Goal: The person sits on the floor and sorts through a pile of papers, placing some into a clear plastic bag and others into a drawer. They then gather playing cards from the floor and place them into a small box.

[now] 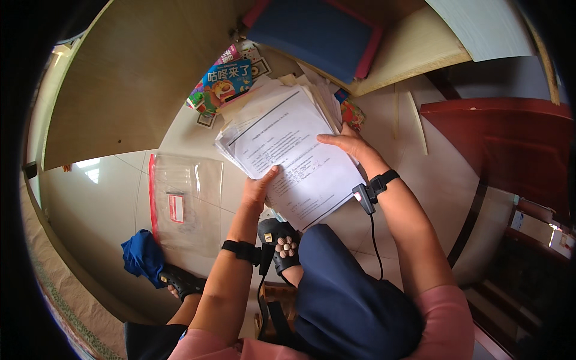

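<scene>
A thick stack of printed paper sheets [292, 157] lies between my two hands, its top page covered in print and handwriting. My left hand [258, 189] grips the lower left edge, thumb on top and fingers hidden beneath. On the upper right edge my right hand [348, 141] holds the stack in the same way. More loose, uneven papers [252, 105] show behind its far edge. Beyond them, picture books [227, 83] with colourful covers lie on the floor. A clear plastic zip bag [198, 202] with a red edge lies flat to the left.
A blue cloth [143, 256] lies by my left shoe. A wooden board [135, 76] rises at the upper left. A dark blue folder [310, 36] rests on a wooden shelf [418, 49] ahead. Thin wooden strips [417, 123] and red wooden furniture [499, 139] are at the right.
</scene>
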The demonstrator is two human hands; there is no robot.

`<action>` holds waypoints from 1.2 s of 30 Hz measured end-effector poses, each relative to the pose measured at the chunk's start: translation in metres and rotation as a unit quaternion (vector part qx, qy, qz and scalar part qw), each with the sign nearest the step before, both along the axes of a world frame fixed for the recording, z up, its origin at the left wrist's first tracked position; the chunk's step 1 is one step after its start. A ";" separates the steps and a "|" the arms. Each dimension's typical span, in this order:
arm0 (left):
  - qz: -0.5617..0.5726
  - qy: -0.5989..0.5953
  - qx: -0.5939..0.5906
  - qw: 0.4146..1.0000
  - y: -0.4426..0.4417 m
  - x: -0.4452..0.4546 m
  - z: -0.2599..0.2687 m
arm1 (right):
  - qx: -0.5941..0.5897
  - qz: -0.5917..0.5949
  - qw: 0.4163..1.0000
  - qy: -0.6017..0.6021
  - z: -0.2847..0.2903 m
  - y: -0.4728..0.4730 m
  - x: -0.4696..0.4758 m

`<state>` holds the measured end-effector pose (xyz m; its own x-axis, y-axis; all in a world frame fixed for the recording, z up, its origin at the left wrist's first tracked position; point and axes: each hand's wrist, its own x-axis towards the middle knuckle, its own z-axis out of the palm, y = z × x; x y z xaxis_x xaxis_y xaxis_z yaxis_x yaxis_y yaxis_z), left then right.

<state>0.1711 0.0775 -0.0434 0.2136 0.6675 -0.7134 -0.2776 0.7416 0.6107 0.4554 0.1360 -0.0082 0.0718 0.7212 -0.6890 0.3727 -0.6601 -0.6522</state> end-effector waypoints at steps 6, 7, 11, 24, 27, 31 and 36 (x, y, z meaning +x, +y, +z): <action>0.097 -0.053 -0.007 0.994 0.017 -0.008 -0.007 | -0.003 -0.032 0.999 -0.006 -0.025 -0.006 0.016; 0.099 -0.075 -0.025 0.992 0.018 -0.010 -0.009 | -0.005 -0.084 0.995 0.046 -0.019 -0.008 0.018; 0.078 -0.137 -0.058 0.986 0.024 -0.013 -0.015 | -0.074 -0.139 0.970 0.183 0.009 -0.003 0.008; 0.053 -0.252 -0.025 0.966 0.024 -0.023 0.005 | -0.034 -0.118 0.952 0.282 0.056 -0.017 -0.031; 0.091 -0.295 -0.063 0.949 0.011 -0.035 -0.003 | 0.074 0.015 0.978 0.195 0.107 -0.024 -0.052; 0.202 -0.375 0.048 0.903 -0.010 -0.061 0.001 | 0.164 0.300 0.933 -0.108 0.168 -0.031 -0.094; 0.214 -0.292 0.103 0.926 -0.043 -0.126 0.053 | 0.381 0.353 0.852 -0.065 0.198 -0.045 -0.159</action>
<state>0.0455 0.0347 0.0099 0.2068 0.8897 -0.4071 -0.8468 0.3712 0.3809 0.2963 0.0910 0.1902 -0.5250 0.8509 -0.0200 0.6032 0.3554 -0.7141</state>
